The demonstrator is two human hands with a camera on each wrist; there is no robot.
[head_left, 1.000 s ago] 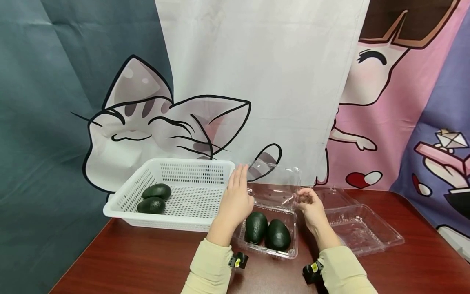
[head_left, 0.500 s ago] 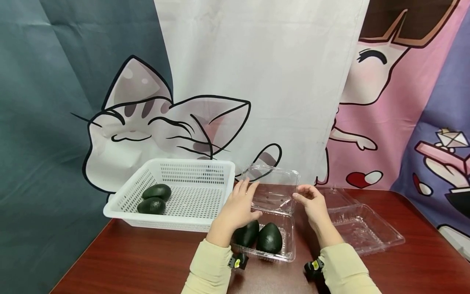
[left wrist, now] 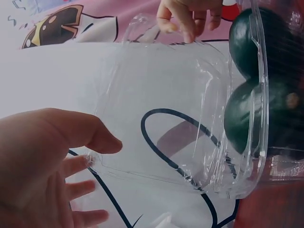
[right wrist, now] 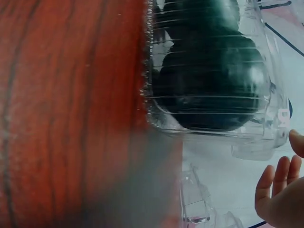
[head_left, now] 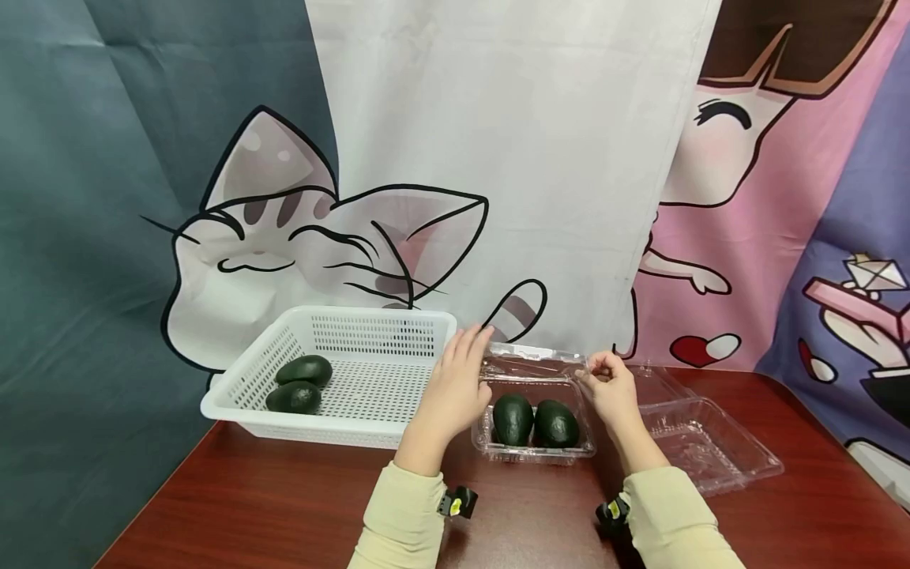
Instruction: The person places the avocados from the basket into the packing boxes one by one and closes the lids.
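Two dark green avocados (head_left: 557, 424) sit side by side in the base of a clear plastic clamshell container (head_left: 533, 453). Its hinged lid (left wrist: 156, 90) stands raised at the back. My left hand (head_left: 455, 383), fingers extended, is at the lid's left edge; the left wrist view shows a fingertip against a corner, with the thumb apart from the fingers. At the opposite edge, my right hand (head_left: 613, 391) has curled fingers and pinches the lid's rim in the head view. In the right wrist view, the avocados (right wrist: 209, 80) show through the container's side.
A white perforated basket (head_left: 330, 431) stands left, holding two more avocados (head_left: 304, 370). Another clear clamshell container (head_left: 739, 442) lies open on the right. The red-brown table (head_left: 284, 490) meets a printed cloth backdrop (head_left: 569, 158) behind.
The container and its avocados have shifted back and to the right. Its lid now looks lower and more foreshortened. My left hand has moved slightly up, its fingers straighter.
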